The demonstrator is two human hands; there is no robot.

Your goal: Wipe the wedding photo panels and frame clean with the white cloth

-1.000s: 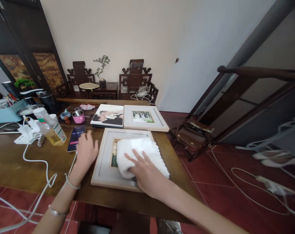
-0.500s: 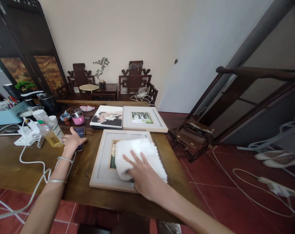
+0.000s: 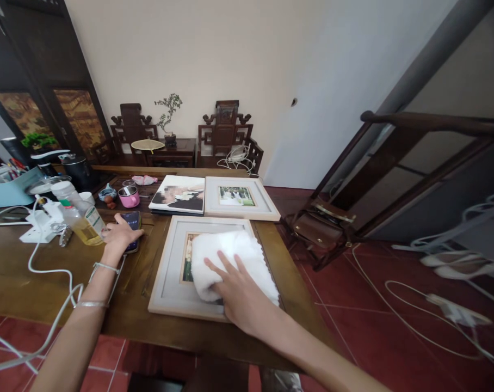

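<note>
My right hand (image 3: 239, 294) lies flat with fingers spread on a white cloth (image 3: 230, 258). The cloth covers the middle of a pale picture frame (image 3: 169, 272) lying on the brown wooden table (image 3: 26, 272). To the left, my left hand (image 3: 117, 238) rests on a dark phone (image 3: 131, 222); its fingers curl over the phone's lower part. A white cable runs from the phone toward the table's front edge.
Behind the near frame lie a second pale frame (image 3: 241, 198) and a photo book (image 3: 178, 194). At the left stand an oil bottle (image 3: 84, 223), a white power strip (image 3: 41, 228) with cables, a pink cup (image 3: 130, 195) and a kettle (image 3: 78, 171). Cables trail over the red tile floor at right.
My left hand moved away from the frame's left edge, up and left onto the phone, and stays there. My right hand and the cloth have hardly moved.
</note>
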